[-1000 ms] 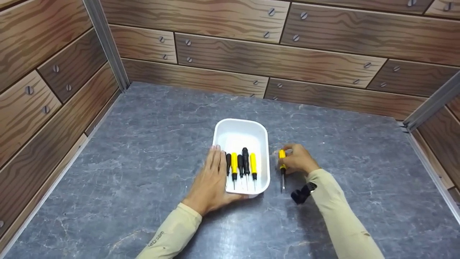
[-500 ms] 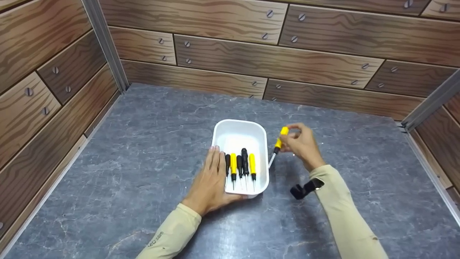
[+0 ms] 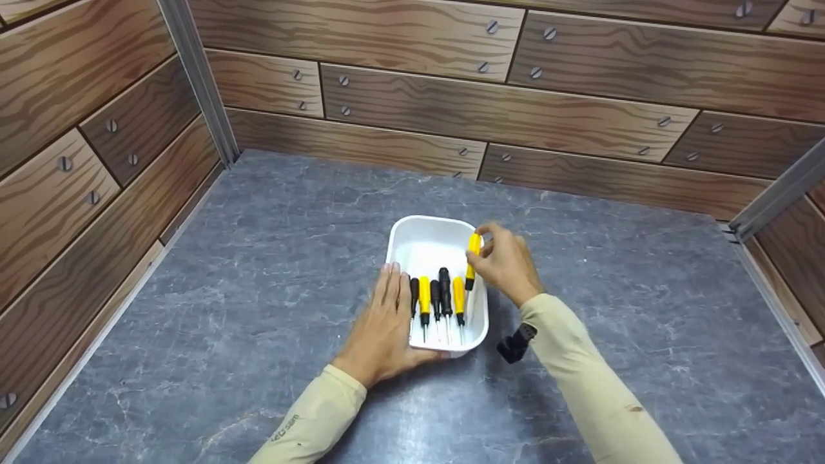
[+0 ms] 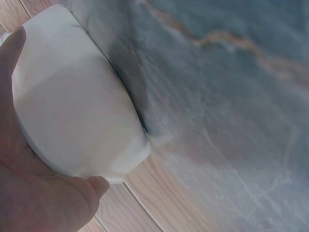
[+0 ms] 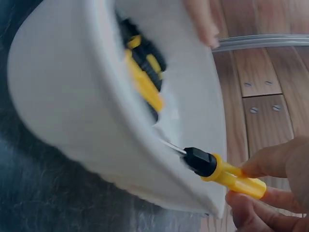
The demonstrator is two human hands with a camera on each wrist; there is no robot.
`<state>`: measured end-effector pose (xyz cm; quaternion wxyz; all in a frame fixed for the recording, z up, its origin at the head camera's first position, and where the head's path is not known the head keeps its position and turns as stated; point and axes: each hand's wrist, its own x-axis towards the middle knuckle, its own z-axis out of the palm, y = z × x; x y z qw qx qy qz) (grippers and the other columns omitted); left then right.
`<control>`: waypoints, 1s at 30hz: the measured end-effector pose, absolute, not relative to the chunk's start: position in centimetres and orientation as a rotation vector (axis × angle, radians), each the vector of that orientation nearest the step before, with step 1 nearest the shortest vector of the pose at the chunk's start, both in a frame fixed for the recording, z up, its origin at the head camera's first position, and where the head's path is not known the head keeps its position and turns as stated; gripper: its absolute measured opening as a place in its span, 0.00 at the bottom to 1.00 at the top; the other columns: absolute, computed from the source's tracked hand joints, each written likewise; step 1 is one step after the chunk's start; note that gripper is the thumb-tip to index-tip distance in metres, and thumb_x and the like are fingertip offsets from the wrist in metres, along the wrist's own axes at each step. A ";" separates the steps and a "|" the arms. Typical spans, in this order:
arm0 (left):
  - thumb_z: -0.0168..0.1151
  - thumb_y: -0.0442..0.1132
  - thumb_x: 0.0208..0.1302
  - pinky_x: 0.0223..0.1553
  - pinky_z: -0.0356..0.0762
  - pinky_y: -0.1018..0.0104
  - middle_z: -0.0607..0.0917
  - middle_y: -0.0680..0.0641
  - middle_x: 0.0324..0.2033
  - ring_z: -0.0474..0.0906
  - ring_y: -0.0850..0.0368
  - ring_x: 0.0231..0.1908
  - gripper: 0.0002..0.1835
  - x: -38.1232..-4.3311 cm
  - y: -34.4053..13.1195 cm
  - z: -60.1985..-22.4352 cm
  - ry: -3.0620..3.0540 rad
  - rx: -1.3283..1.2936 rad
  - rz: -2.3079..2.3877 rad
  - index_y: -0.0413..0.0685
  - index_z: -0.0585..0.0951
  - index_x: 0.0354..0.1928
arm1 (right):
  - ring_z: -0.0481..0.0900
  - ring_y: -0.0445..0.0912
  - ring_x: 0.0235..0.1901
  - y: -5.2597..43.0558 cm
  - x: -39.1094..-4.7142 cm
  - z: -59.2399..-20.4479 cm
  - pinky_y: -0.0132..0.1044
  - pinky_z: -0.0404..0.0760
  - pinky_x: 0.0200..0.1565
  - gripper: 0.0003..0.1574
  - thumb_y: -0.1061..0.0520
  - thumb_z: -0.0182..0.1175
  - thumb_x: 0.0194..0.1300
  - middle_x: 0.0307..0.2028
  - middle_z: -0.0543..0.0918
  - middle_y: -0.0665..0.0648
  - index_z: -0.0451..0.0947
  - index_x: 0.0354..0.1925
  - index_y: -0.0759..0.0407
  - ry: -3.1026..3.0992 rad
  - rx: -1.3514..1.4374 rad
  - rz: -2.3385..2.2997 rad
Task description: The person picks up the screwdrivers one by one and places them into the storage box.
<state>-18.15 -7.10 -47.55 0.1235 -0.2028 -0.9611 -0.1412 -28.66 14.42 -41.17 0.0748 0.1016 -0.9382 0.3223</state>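
A white plastic tray [image 3: 428,248] stands on the table with several yellow and black screwdrivers [image 3: 445,290] lying side by side in its near half. Against its left side rest the straight fingers of my left hand [image 3: 377,328], while the thumb lies along the near end. My right hand [image 3: 509,261] pinches the yellow handle of a screwdriver [image 5: 236,181] between thumb and fingers, over the tray's right rim. That screwdriver's shaft points down into the tray; in the right wrist view the rim hides its tip. The left wrist view shows the tray's outer wall [image 4: 77,96].
The grey marbled tabletop [image 3: 290,258] surrounds the tray. Wood-patterned panels [image 3: 399,96] close off the back and both sides, with metal posts [image 3: 200,77] at the corners. A black wrist device [image 3: 515,345] hangs under the right sleeve.
My right hand has lifted the yellow screwdriver from right of the tray and carried it left over the rim. The left hand keeps its place on the tray.
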 end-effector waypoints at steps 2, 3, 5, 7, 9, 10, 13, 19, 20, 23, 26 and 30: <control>0.58 0.82 0.50 0.72 0.57 0.42 0.55 0.25 0.74 0.48 0.31 0.75 0.71 -18.1 -7.1 -47.5 -2.802 -0.592 -0.411 0.23 0.56 0.74 | 0.84 0.52 0.29 14.2 -28.7 -41.5 0.47 0.82 0.34 0.26 0.57 0.70 0.60 0.31 0.87 0.60 0.80 0.55 0.65 -2.838 0.318 0.878; 0.58 0.82 0.50 0.72 0.58 0.42 0.55 0.24 0.74 0.48 0.31 0.75 0.71 -18.2 -7.1 -47.6 -2.798 -0.595 -0.410 0.23 0.56 0.74 | 0.84 0.52 0.29 14.1 -28.7 -41.6 0.47 0.82 0.34 0.25 0.56 0.70 0.60 0.30 0.87 0.59 0.80 0.54 0.65 -2.845 0.318 0.832; 0.58 0.82 0.50 0.72 0.58 0.43 0.56 0.24 0.73 0.49 0.31 0.75 0.71 -18.2 -7.1 -47.6 -2.785 -0.599 -0.409 0.23 0.57 0.73 | 0.83 0.54 0.27 13.8 -28.6 -41.8 0.50 0.80 0.31 0.25 0.56 0.70 0.59 0.27 0.86 0.58 0.81 0.53 0.65 -2.846 0.326 0.724; 0.59 0.82 0.50 0.72 0.58 0.43 0.57 0.24 0.73 0.49 0.31 0.75 0.70 -18.3 -7.1 -47.6 -2.773 -0.599 -0.400 0.23 0.57 0.73 | 0.81 0.56 0.25 13.3 -28.5 -42.0 0.53 0.79 0.29 0.21 0.56 0.69 0.57 0.24 0.84 0.58 0.82 0.48 0.64 -2.837 0.346 0.605; 0.59 0.82 0.50 0.72 0.58 0.43 0.57 0.24 0.73 0.49 0.31 0.75 0.70 -18.3 -7.1 -47.6 -2.771 -0.595 -0.389 0.23 0.57 0.73 | 0.80 0.60 0.24 12.8 -28.5 -42.2 0.56 0.78 0.27 0.14 0.57 0.69 0.55 0.22 0.81 0.59 0.82 0.40 0.63 -2.823 0.378 0.504; 0.59 0.82 0.50 0.73 0.57 0.43 0.57 0.24 0.73 0.49 0.31 0.75 0.70 -18.3 -7.1 -47.5 -2.773 -0.595 -0.383 0.23 0.57 0.73 | 0.80 0.62 0.24 12.5 -28.5 -42.4 0.57 0.77 0.26 0.11 0.58 0.68 0.54 0.21 0.80 0.60 0.80 0.35 0.63 -2.816 0.402 0.460; 0.58 0.82 0.50 0.73 0.56 0.43 0.55 0.24 0.74 0.48 0.31 0.75 0.71 -18.3 -7.1 -47.4 -2.792 -0.601 -0.374 0.23 0.57 0.73 | 0.81 0.65 0.25 12.0 -28.4 -43.0 0.60 0.78 0.26 0.09 0.62 0.66 0.52 0.21 0.79 0.62 0.73 0.24 0.60 -2.807 0.460 0.369; 0.57 0.82 0.51 0.73 0.55 0.43 0.53 0.24 0.74 0.47 0.32 0.76 0.71 -18.2 -6.9 -47.4 -2.817 -0.607 -0.391 0.23 0.56 0.74 | 0.77 0.67 0.29 11.8 -28.0 -44.6 0.59 0.77 0.33 0.10 0.66 0.64 0.48 0.21 0.81 0.67 0.72 0.18 0.63 -2.728 0.547 0.238; 0.57 0.82 0.51 0.73 0.55 0.43 0.53 0.24 0.74 0.47 0.33 0.76 0.71 -18.2 -7.0 -47.4 -2.817 -0.604 -0.390 0.23 0.56 0.74 | 0.76 0.67 0.30 11.8 -28.0 -44.8 0.59 0.76 0.34 0.09 0.66 0.64 0.48 0.21 0.81 0.68 0.73 0.19 0.65 -2.710 0.566 0.205; 0.57 0.82 0.51 0.73 0.54 0.44 0.54 0.24 0.74 0.47 0.32 0.76 0.70 -18.2 -7.0 -47.4 -2.807 -0.599 -0.378 0.23 0.56 0.74 | 0.74 0.66 0.33 11.5 -28.0 -45.1 0.56 0.73 0.36 0.06 0.65 0.64 0.50 0.23 0.83 0.69 0.77 0.23 0.67 -2.698 0.602 0.081; 0.56 0.82 0.51 0.74 0.52 0.44 0.54 0.24 0.74 0.47 0.33 0.76 0.70 -18.2 -7.0 -47.4 -2.806 -0.597 -0.362 0.23 0.56 0.74 | 0.74 0.65 0.34 11.3 -28.0 -45.3 0.54 0.71 0.37 0.07 0.63 0.65 0.53 0.24 0.83 0.69 0.80 0.27 0.68 -2.709 0.628 -0.031; 0.56 0.83 0.51 0.75 0.48 0.45 0.54 0.25 0.74 0.46 0.33 0.76 0.71 -18.2 -7.0 -47.5 -2.822 -0.592 -0.361 0.23 0.55 0.74 | 0.73 0.64 0.34 11.2 -27.9 -45.7 0.52 0.71 0.36 0.07 0.62 0.66 0.53 0.24 0.82 0.68 0.80 0.27 0.68 -2.678 0.680 -0.114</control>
